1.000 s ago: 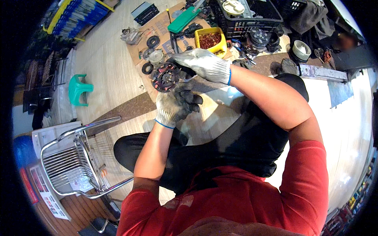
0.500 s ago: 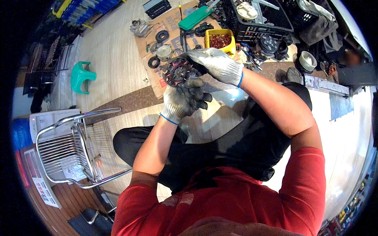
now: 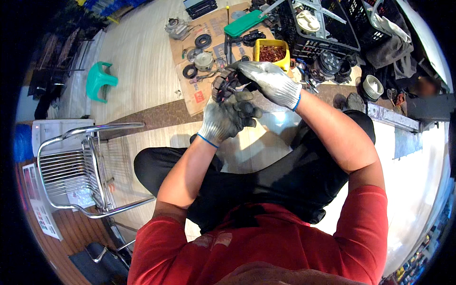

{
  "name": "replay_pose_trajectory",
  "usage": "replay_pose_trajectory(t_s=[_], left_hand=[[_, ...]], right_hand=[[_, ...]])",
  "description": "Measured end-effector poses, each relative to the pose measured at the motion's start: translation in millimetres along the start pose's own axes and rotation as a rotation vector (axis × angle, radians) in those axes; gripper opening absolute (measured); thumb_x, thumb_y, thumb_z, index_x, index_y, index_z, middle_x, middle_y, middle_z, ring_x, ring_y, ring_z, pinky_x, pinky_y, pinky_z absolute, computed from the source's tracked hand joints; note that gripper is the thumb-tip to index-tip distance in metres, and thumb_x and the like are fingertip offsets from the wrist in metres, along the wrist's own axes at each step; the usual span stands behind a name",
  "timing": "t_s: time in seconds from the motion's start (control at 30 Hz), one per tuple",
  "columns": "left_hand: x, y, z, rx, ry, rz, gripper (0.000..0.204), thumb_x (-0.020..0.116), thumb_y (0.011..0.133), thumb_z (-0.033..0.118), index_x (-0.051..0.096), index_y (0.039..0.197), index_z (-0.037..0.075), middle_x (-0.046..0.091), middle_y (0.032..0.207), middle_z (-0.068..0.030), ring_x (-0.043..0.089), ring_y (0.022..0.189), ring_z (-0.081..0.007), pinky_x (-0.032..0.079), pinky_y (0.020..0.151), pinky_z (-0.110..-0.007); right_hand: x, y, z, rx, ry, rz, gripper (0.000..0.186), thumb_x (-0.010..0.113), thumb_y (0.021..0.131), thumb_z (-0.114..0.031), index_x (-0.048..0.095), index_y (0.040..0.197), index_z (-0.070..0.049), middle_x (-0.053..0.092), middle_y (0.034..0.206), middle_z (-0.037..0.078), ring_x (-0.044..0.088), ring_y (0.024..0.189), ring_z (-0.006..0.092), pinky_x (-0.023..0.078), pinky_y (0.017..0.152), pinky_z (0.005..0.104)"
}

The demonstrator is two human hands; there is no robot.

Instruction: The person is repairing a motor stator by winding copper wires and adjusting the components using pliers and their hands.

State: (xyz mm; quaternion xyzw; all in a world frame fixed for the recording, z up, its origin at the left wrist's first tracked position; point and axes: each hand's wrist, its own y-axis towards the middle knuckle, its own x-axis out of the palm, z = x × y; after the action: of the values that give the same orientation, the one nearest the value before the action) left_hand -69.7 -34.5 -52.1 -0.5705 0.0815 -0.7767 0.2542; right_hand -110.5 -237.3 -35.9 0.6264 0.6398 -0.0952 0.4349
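Note:
Both my hands wear whitish knit gloves with dark, soiled palms and fingers. My left hand is closed around the lower side of a dark round motor part, its fingers curled. This part has a ribbed, segmented rim and small reddish spots, and it is tilted so that its rim shows. My right hand grips the upper right side of the same part, back of the hand upward. Its fingertips are partly hidden. Beyond the hands, a brown cardboard sheet lies on the floor.
On the cardboard are a round metal housing, black rings, a yellow bin of reddish bits and a green case. A black crate stands at far right. A metal chair and green stool are left.
The round motor part has turned from facing me to showing more of its rim. Both hands have shifted slightly right in the picture, still holding it; the whole view has shifted a little.

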Motion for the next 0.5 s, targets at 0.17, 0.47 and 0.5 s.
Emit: replay_pose_trajectory(t_s=[0.17, 0.47, 0.5], left_hand=[[-9.8, 3.5, 4.0, 0.104, -0.142, -0.027, 0.083, 0.022, 0.097, 0.070, 0.064, 0.108, -0.001, 0.069, 0.080, -0.0164, 0.069, 0.086, -0.0408, 0.055, 0.072, -0.056], [-6.6, 5.6, 13.7, 0.345, 0.116, 0.067, 0.069, 0.029, 0.101, 0.059, 0.055, 0.129, 0.002, 0.071, 0.094, -0.0180, 0.070, 0.085, -0.0346, 0.058, 0.071, -0.046], [-7.3, 6.6, 14.6, 0.369, 0.154, 0.086, 0.069, 0.028, 0.101, 0.059, 0.055, 0.130, 0.002, 0.071, 0.094, -0.0188, 0.070, 0.086, -0.0345, 0.058, 0.071, -0.046]], right_hand=[[-4.8, 8.1, -28.5, 0.407, 0.632, -0.067, 0.043, 0.047, 0.101, -0.025, 0.054, 0.135, -0.001, 0.061, 0.130, 0.018, 0.058, 0.121, 0.0242, 0.044, 0.103, 0.0337], [-3.3, 12.6, -21.4, 0.490, 0.444, 0.023, 0.039, 0.048, 0.101, -0.026, 0.058, 0.129, -0.002, 0.065, 0.122, 0.016, 0.063, 0.109, 0.0249, 0.049, 0.093, 0.0338], [1.8, 8.6, -10.2, 0.413, 0.419, 0.074, 0.036, 0.049, 0.100, -0.026, 0.061, 0.125, -0.002, 0.067, 0.116, 0.016, 0.066, 0.101, 0.0257, 0.051, 0.088, 0.0342]])
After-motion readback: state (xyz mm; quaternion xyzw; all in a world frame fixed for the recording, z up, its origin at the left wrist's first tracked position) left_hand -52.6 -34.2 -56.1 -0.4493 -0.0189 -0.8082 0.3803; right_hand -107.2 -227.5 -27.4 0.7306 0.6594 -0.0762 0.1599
